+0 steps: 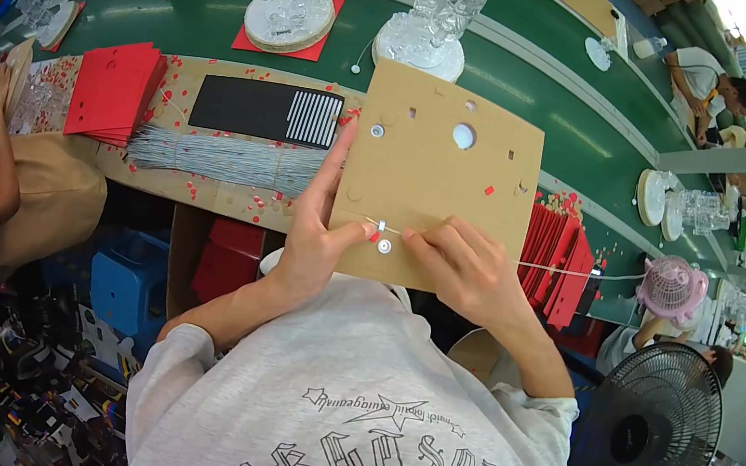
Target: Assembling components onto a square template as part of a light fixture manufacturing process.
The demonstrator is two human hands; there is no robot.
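A flat brown cardboard panel point(430, 179) stands tilted up before my chest, with a round hole, small square cut-outs and small round metal pieces point(383, 246). My left hand point(312, 235) grips its left edge, the thumb pressed on the face beside a small pale fitting point(381, 226). From that fitting a thin pale wire point(396, 231) runs right to my right hand point(470, 268). Its thumb and forefinger are pinched together on the wire close to the panel's lower part; the other fingers are curled.
Behind the panel lie a bundle of grey wires point(219, 157), a black sheet with white strips point(251, 108) and red cards point(107, 93). More red cards point(553, 266) and a pink fan point(673, 287) stand right. Clear ornaments point(290, 15) are on the green conveyor point(354, 15). Someone sits left.
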